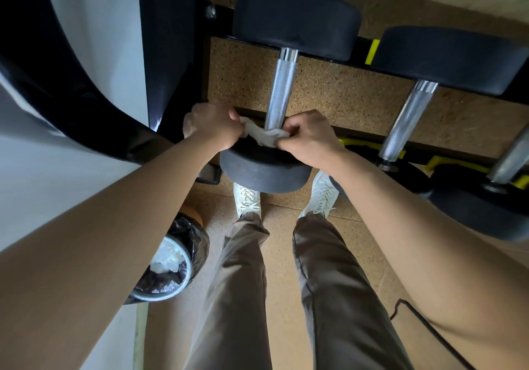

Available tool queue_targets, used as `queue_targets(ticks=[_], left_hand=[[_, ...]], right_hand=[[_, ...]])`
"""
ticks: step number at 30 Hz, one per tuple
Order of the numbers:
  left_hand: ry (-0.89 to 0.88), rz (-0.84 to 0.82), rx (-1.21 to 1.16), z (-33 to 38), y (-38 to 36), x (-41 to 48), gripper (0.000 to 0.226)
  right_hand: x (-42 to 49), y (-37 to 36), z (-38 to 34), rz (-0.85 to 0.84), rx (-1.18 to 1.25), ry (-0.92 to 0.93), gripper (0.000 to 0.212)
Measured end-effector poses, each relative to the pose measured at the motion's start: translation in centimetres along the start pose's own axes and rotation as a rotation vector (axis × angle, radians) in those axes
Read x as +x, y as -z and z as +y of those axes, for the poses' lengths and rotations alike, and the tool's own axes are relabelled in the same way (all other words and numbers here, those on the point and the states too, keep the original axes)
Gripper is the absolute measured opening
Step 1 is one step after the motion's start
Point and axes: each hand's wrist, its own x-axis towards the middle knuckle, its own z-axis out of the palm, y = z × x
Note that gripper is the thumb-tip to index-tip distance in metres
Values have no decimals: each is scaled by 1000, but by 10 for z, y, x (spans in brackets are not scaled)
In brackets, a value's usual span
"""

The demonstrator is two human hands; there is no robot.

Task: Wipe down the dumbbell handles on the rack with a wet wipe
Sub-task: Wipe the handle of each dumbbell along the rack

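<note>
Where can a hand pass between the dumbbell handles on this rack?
Widest gap: over the speckled cork floor between the leftmost knurled chrome handle and the second chrome handle. A narrower one lies between the leftmost handle and the black rack upright. Crowded: that handle's near end, where the left hand and right hand pinch the white wet wipe.

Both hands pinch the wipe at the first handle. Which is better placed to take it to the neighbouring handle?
Right, probably. The right hand pinches the wet wipe on the side nearer the neighbouring handle; the left hand holds its other end, beyond the first handle.
</note>
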Motion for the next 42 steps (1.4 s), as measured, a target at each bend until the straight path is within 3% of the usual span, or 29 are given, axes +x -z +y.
queue_targets(ticks=[2, 6, 9, 11, 17, 23, 26, 29, 33, 38, 42], left_hand=[[-12, -34, -40, 5, 0, 0, 29], [-137, -183, -289, 11, 4, -10, 9], [-145, -53, -401, 7, 5, -14, 10], [-89, -25, -503, 6, 5, -9, 14], [131, -85, -952, 38, 7, 15, 12], [189, -330, -1343, 67, 15, 26, 18], [195, -332, -1446, 68, 20, 24, 18], [277, -159, -1547, 59, 25, 19, 3], [258, -65, -1882, 49, 26, 13, 26], [183, -210, -1764, 65, 8, 6, 18], [166, -190, -1583, 72, 9, 10, 16]], right_hand=[[2, 2, 5, 13, -31, -2, 9], [4, 15, 35, 166, -100, -127, 11], [6, 31, 50, 415, 109, -255, 12], [7, 40, 49, 491, 355, -331, 11], [15, 41, 15, 321, 1074, -269, 5], [29, 37, -31, 300, 1530, -276, 18], [32, 31, -34, 237, 1606, -298, 28], [37, 25, -30, 189, 1454, -292, 16], [42, 27, -32, 202, 1395, -372, 25], [25, 38, -23, 242, 1614, -378, 24], [9, 38, -11, 295, 1696, -343, 24]])
